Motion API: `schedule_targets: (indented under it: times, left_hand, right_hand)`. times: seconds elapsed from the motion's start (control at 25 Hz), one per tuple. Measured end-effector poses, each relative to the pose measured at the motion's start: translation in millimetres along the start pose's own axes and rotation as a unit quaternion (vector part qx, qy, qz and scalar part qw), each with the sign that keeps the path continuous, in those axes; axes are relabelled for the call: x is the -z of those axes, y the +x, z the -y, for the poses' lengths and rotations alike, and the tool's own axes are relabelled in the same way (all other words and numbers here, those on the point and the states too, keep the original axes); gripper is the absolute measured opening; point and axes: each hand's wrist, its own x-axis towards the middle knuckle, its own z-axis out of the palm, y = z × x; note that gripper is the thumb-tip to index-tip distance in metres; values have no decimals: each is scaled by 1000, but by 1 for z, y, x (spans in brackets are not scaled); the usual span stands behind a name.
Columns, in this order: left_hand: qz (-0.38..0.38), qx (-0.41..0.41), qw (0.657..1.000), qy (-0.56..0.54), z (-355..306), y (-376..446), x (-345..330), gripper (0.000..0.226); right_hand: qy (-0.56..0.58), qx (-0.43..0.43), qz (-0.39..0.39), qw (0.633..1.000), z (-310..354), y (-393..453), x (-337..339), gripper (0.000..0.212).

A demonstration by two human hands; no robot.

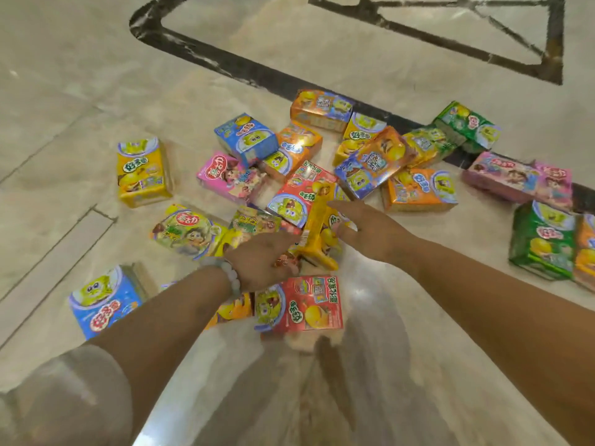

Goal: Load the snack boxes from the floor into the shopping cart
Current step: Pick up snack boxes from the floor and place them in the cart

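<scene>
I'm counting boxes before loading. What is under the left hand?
Under the left hand a small patch of a red box shows beside a tilted yellow box. How many more boxes lie beneath is hidden by hand and wrist.

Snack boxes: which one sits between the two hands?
The yellow box, tilted up on edge between the left hand and right hand; the other boxes around it lie flat on the floor.

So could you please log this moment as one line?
both hands reaching | left hand open | right hand open | yellow box between | cart unseen
</scene>
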Motion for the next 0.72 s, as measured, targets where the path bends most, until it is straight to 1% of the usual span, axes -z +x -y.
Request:
schedule_targets:
  times: [0.04, 0.12, 0.16, 0.2, 0.24, 0.28, 0.36, 0.4, 0.48, 0.52, 0.56, 0.6, 0.64, 0.68, 0.72]
  left_hand:
    - [5, -2, 1000, 13, 3, 7, -12, 76]
    - [-17, -22, 998, 53, 2, 13, -28, 65]
    - [-26, -28, 997, 67, 0, 14, -33, 57]
    - [-26, -32, 996, 78, -3, 14, -39, 54]
    - [-14, -30, 995, 91, -6, 16, -46, 56]
    - [-3, -26, 994, 108, -10, 17, -53, 61]
    - [-9, -28, 986, 162, -13, 24, -65, 67]
    - [-18, -28, 981, 190, -14, 28, -67, 70]
    - [-19, -24, 975, 218, -16, 31, -71, 76]
    - [-16, -21, 974, 224, -17, 32, -73, 80]
    - [-6, -17, 973, 232, -18, 33, -76, 82]
    - [7, -13, 971, 237, -20, 34, -79, 83]
    - [18, -11, 971, 237, -22, 33, -82, 82]
    - [22, -12, 972, 232, -23, 34, -84, 80]
    - [23, -13, 974, 225, -24, 34, -85, 78]
  right_hand:
    - [-15, 4, 2, 1000, -6, 9, -10, 53]
    - [-58, 18, 8, 998, -12, 21, -23, 58]
    - [-97, 34, 16, 995, -12, 26, -28, 62]
    - [-146, 49, 28, 988, -13, 30, -31, 67]
    - [-206, 69, 33, 976, -12, 34, -33, 71]
    - [-265, 96, 23, 959, -12, 40, -36, 73]
    - [-364, 153, -5, 919, -8, 50, -37, 72]
    - [-410, 166, 9, 897, -5, 54, -35, 69]
    - [-484, 169, 74, 855, 1, 61, -33, 66]
    - [-511, 164, 98, 838, 0, 64, -33, 66]
    - [-525, 159, 107, 829, 2, 66, -30, 64]
    - [-532, 165, 115, 822, -1, 68, -30, 62]
    - [-528, 175, 112, 823, -6, 69, -31, 60]
    - [-532, 197, 90, 819, -11, 69, -33, 58]
    - [-548, 220, 58, 805, -15, 70, -32, 56]
